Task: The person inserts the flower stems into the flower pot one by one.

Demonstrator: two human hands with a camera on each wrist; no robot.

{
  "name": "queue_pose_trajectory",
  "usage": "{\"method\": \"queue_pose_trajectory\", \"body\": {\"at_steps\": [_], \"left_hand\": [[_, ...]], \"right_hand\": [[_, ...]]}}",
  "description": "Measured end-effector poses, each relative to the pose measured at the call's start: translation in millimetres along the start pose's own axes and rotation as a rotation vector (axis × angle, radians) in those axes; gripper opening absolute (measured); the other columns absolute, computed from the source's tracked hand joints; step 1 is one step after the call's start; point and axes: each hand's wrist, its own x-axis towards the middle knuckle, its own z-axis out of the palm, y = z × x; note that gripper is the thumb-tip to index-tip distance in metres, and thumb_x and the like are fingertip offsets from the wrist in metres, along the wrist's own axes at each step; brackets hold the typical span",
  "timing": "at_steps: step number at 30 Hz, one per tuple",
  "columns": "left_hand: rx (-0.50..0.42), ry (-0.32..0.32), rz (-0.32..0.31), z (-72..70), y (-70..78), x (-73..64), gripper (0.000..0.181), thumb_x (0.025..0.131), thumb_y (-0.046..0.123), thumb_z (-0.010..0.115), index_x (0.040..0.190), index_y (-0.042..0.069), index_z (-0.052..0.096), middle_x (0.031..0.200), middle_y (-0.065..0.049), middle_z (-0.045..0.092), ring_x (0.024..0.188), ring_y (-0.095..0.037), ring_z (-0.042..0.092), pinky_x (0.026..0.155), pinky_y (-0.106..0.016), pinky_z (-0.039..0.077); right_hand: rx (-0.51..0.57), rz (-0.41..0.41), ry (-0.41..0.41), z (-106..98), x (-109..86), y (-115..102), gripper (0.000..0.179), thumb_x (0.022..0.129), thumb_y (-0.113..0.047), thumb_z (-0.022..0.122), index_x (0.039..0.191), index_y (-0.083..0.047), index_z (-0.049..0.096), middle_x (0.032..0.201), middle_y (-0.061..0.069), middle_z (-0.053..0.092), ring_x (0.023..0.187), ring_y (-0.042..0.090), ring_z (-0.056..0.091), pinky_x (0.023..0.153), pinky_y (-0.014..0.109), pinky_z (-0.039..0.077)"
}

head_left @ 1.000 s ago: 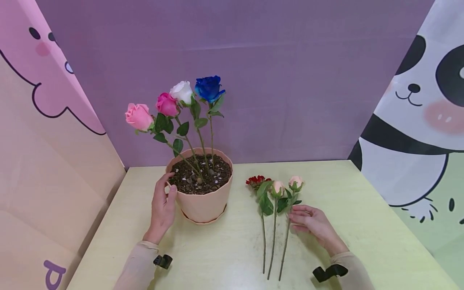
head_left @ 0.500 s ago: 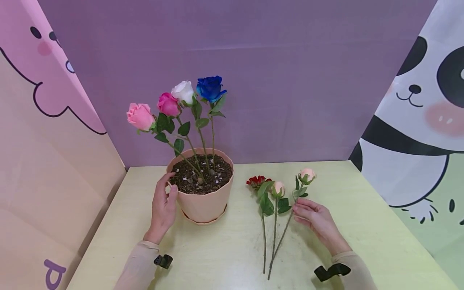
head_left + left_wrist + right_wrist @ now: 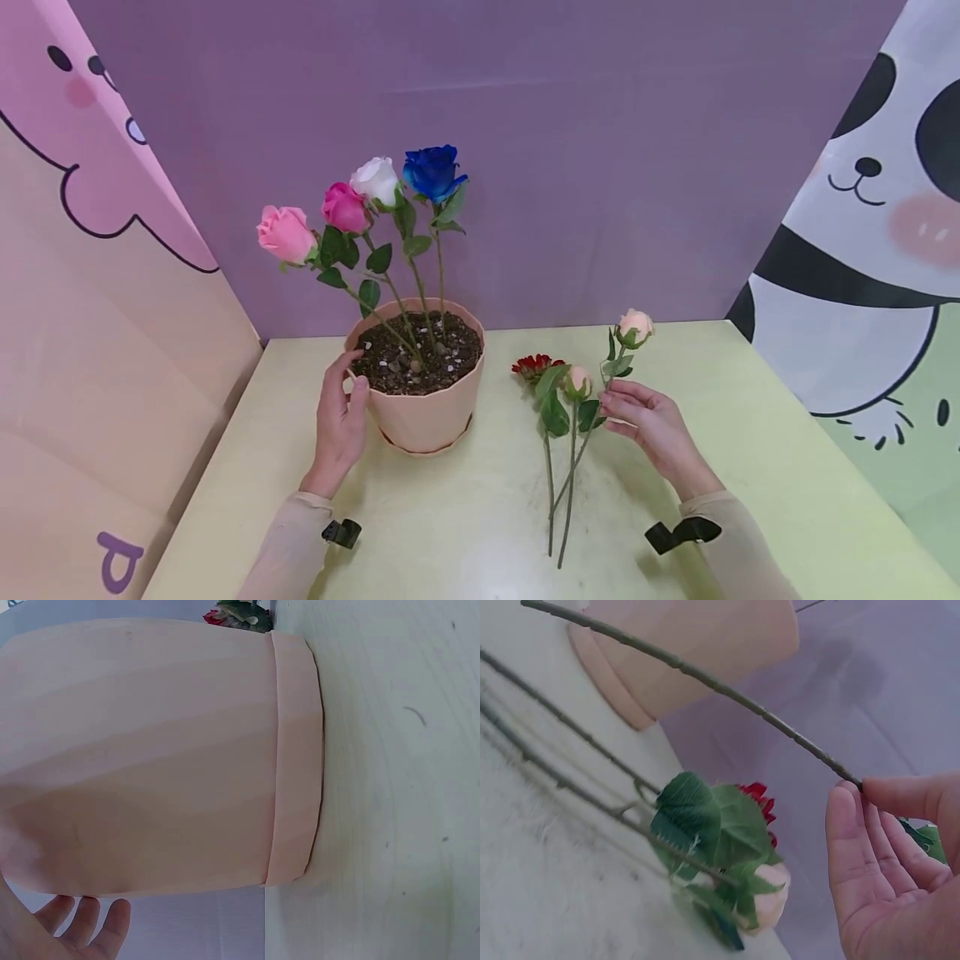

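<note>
My left hand [image 3: 341,429] grips the rim of a peach flowerpot [image 3: 429,421] on its left side; in the left wrist view several fingertips [image 3: 112,930] show along the pot's wall. Four roses stand in the pot's dark soil [image 3: 390,367]. My right hand [image 3: 654,425] pinches a pale pink rose [image 3: 635,327] by its stem between thumb and fingers. The right wrist view shows that stem [image 3: 705,679] slanting free above the others. Beneath it lie a second pale pink rose [image 3: 577,383] and a red flower [image 3: 536,365], both on the table.
The potted roses are light pink [image 3: 286,235], magenta [image 3: 346,207], white [image 3: 377,181] and blue [image 3: 433,172], leaning left and up. The pale wooden table [image 3: 465,533] ends at a purple backdrop [image 3: 570,208]. A panda print [image 3: 847,350] covers the right side.
My right hand has picked the right-hand pale pink rose off the table and raised it, its stem end swinging left across the others. My left hand stays on the pot. The head view tilts slightly.
</note>
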Motion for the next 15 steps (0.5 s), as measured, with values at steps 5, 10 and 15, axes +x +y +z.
{"method": "queue_pose_trajectory", "body": {"at_steps": [5,10,15], "left_hand": [[0.018,0.01,0.008,-0.3,-0.3,0.3,0.048,0.111,0.024,0.044,0.156,0.007,0.046,0.159,-0.021,0.045,0.129,-0.036,0.046,0.096,-0.055,0.044],[0.019,0.008,0.015,0.1,-1.0,-1.0,0.048,0.111,0.024,0.044,0.156,0.007,0.047,0.16,-0.021,0.045,0.129,-0.035,0.047,0.096,-0.056,0.045],[0.017,0.007,0.015,0.6,0.8,-0.3,0.048,0.111,0.024,0.044,0.156,0.007,0.047,0.16,-0.021,0.045,0.129,-0.036,0.047,0.096,-0.056,0.045]], "right_hand": [[0.036,-0.012,-0.001,7,4.9,-8,0.016,0.104,-0.009,0.067,0.119,-0.015,0.066,0.101,-0.01,0.078,0.093,0.007,0.075,0.083,0.024,0.062],[0.046,-0.016,0.003,14,9.0,-15,0.026,0.104,-0.011,0.069,0.129,-0.008,0.061,0.104,-0.009,0.079,0.095,0.007,0.075,0.084,0.023,0.061],[0.091,-0.046,-0.006,22,13.0,-27,0.017,0.103,-0.009,0.069,0.119,-0.013,0.067,0.103,-0.008,0.08,0.094,0.006,0.076,0.084,0.022,0.061]]}}
